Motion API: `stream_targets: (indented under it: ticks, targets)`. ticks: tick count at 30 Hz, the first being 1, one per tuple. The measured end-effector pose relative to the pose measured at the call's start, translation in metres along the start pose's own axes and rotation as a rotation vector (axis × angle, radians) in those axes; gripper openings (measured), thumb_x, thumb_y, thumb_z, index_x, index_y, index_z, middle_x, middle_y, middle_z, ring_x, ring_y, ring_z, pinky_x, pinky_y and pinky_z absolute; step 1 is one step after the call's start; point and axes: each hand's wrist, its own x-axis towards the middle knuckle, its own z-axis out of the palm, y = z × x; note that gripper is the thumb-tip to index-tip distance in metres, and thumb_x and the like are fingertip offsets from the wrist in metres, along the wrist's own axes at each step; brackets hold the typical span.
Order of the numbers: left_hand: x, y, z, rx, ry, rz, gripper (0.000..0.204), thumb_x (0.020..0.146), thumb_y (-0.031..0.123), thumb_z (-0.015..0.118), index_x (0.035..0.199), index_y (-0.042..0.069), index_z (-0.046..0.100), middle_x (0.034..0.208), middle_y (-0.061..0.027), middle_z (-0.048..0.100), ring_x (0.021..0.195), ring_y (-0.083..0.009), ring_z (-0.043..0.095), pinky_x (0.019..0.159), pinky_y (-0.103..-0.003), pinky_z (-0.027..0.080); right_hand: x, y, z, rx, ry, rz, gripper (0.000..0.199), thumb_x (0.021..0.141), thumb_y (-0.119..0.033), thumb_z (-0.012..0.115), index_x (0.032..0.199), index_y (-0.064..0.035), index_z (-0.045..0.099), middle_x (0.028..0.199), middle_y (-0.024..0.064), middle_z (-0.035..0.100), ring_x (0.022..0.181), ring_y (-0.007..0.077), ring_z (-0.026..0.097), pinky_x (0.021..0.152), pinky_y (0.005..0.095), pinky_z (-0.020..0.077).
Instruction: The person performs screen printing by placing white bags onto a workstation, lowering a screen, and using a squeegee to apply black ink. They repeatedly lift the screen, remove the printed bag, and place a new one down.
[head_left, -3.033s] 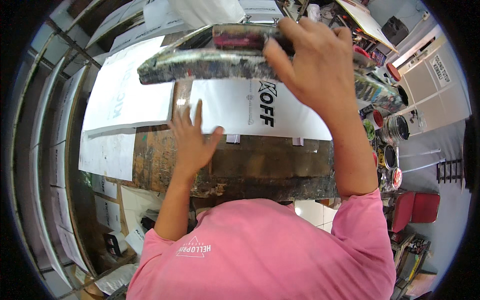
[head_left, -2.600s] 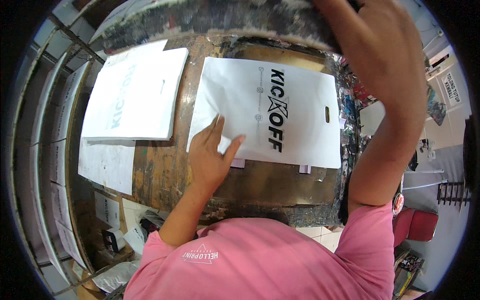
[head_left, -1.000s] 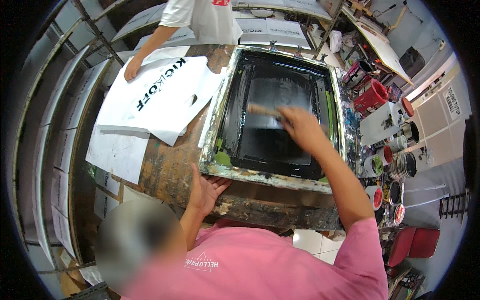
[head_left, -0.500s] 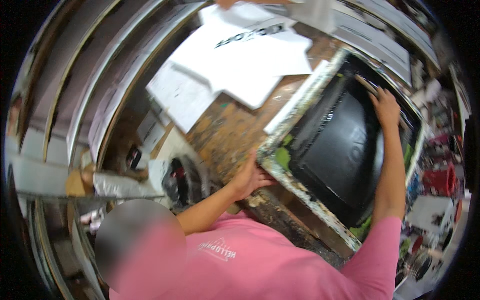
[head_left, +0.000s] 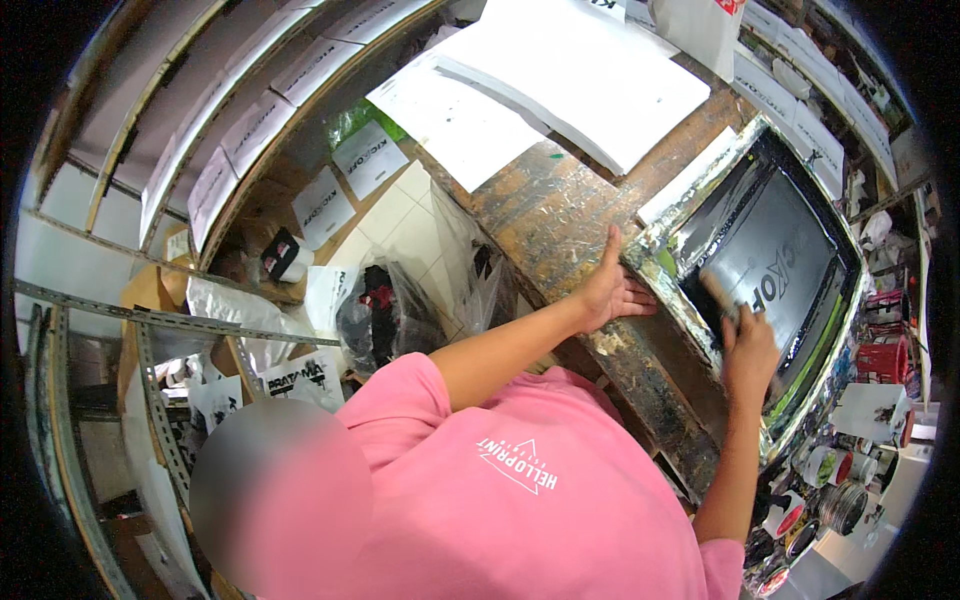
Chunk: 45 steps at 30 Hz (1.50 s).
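A screen-printing frame [head_left: 664, 236] with ink-spattered edges lies at the right on a stained wooden table. Black ink covers parts of its mesh [head_left: 765, 245], and dark lettering shows through a greyer patch. My right hand [head_left: 750, 350] is closed around the wooden handle of a squeegee [head_left: 718, 294], which rests on the mesh near the frame's close side. My left hand [head_left: 608, 290] lies by the frame's near left corner, thumb and fingers spread, fingertips against its outer edge. The squeegee's blade is mostly hidden.
Stacked white sheets [head_left: 590, 85] cover the table's far part. Shelves with printed sheets [head_left: 262, 130] stand at the left. Below lie plastic bags [head_left: 385, 315] with dark contents. Ink pots, among them a red tub [head_left: 882, 358], crowd the right side.
My right hand has drawn the squeegee from the frame's far side to its near side, leaving the mesh greyer with lettering visible. The view has turned; my left hand stays by the corner.
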Motion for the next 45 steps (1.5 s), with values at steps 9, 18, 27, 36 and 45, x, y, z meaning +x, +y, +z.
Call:
stream_targets:
  ticks: [9,18,27,36,45]
  targets:
    - [0.013,-0.01,-0.006,-0.077,-0.033,-0.018,0.135,0.076,0.098,0.036,0.159,-0.002,0.001,0.142,-0.0395,0.041,0.123,-0.0463,0.058,0.103,-0.054,0.052,-0.018,-0.042,-0.042,0.083,-0.069,0.06,0.027,0.095,-0.024,0.065,0.111,-0.0025,0.058,0.108,0.0219,0.059,0.094,0.0445,0.062,0.075,0.0517,0.0497]
    - [-0.022,0.043,0.047,-0.005,-0.371,0.241,0.114,0.088,0.087,0.035,0.152,-0.008,0.026,0.14,-0.0298,0.048,0.131,-0.0407,0.053,0.116,-0.051,0.041,0.006,-0.063,-0.099,-0.344,0.266,0.166,0.04,0.091,-0.034,0.065,0.122,-0.0089,0.062,0.111,0.0108,0.062,0.108,0.0312,0.058,0.104,0.056,0.0362]
    - [0.037,0.052,0.05,1.961,0.042,0.775,0.095,0.091,0.081,0.041,0.161,0.016,0.033,0.161,-0.0363,0.021,0.153,-0.0511,0.008,0.117,-0.073,-0.004,0.11,-0.007,-0.206,-0.322,0.461,0.076,0.039,0.093,-0.041,0.064,0.108,-0.0048,0.067,0.103,0.013,0.07,0.099,0.0312,0.064,0.092,0.047,0.0389]
    - [0.043,0.035,0.067,2.068,0.045,0.661,0.111,0.085,0.08,0.053,0.153,-0.006,0.038,0.161,-0.026,0.033,0.154,-0.0417,0.015,0.116,-0.072,-0.006,0.157,0.03,-0.246,-0.188,0.425,0.067,0.042,0.099,-0.044,0.058,0.111,-0.0062,0.072,0.088,0.0192,0.072,0.075,0.0367,0.069,0.073,0.0416,0.0521]
    - [0.078,0.088,0.158,1.225,0.195,0.953,0.039,0.093,0.011,0.072,0.128,-0.003,0.067,0.118,-0.0182,0.073,0.075,-0.0191,0.069,0.065,-0.029,0.055,0.191,0.006,-0.27,0.086,0.439,0.267,0.04,0.096,-0.036,0.057,0.083,0.0,0.069,0.063,0.0109,0.063,0.053,0.0183,0.057,0.051,0.0345,0.045]
